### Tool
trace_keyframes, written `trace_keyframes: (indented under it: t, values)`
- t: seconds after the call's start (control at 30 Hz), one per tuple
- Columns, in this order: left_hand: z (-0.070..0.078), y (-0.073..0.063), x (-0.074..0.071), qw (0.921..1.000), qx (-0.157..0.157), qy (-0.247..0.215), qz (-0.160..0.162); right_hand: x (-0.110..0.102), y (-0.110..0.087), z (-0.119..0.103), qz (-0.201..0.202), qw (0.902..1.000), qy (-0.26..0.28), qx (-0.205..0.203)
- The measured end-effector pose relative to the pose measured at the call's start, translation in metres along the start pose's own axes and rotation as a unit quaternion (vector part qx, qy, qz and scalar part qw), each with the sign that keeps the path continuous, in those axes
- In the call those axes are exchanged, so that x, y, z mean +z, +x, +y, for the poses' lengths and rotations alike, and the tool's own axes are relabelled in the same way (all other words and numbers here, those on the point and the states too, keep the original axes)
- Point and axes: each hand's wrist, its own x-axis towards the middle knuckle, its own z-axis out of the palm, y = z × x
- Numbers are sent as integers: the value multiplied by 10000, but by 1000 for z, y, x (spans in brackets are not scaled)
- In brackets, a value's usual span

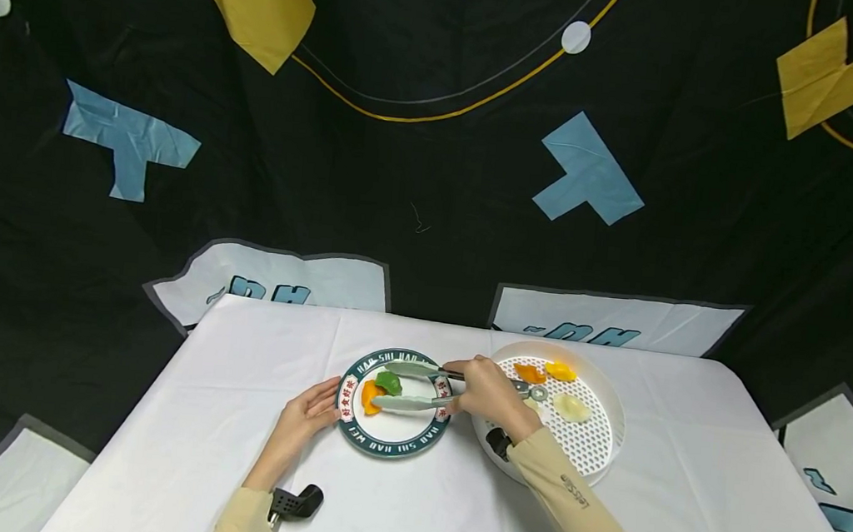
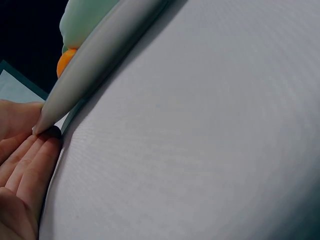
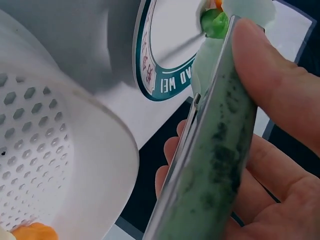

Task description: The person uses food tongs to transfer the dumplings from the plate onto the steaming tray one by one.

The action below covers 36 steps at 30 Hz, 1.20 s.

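My left hand (image 1: 309,414) pinches the left rim of a round plate (image 1: 391,449) with a green patterned border, thumb above and fingers beneath in the left wrist view. A green piece (image 1: 388,382) and an orange piece (image 1: 371,397), lumpy like toy food, lie on it. My right hand (image 1: 487,394) grips pale green tongs (image 3: 215,150), thumb along one arm and fingers round the other side. The tongs' tips stand apart over the plate, on either side of the green piece in the head view.
Right of the plate, partly under the right forearm, stands a round white perforated tray (image 1: 615,427). It holds an orange piece (image 1: 529,373), a yellow piece (image 1: 560,371) and a cream piece (image 1: 571,408). A white cloth covers the table (image 1: 680,486); a black curtain (image 1: 433,183) hangs behind.
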Motion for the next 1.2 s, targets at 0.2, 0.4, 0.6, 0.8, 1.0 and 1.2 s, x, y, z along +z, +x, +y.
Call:
trace_keyframes:
  t: [0.2, 0.4, 0.6, 0.8, 1.0, 1.2]
  values:
    - [-1, -1, 0, 10000, 51, 48, 35, 1, -2, 2, -5, 10000, 93, -26]
    - [0, 1, -1, 10000, 56, 69, 24, 1, -5, 6, 129, 9998, 19, -141]
    - [-1, 0, -2, 9999, 130, 16, 36, 0, -6, 6, 200, 9996, 49, -172]
    - [-4, 1, -2, 9999, 99, -29, -6, -1, -11, 6, 364, 9989, 145, -241]
    - [-4, 2, -2, 10000, 89, 35, 18, -7, -17, 7, 637, 9972, 272, -281]
    - [-4, 2, -1, 10000, 63, 68, 31, -16, -25, 9, 744, 9963, 435, -55]
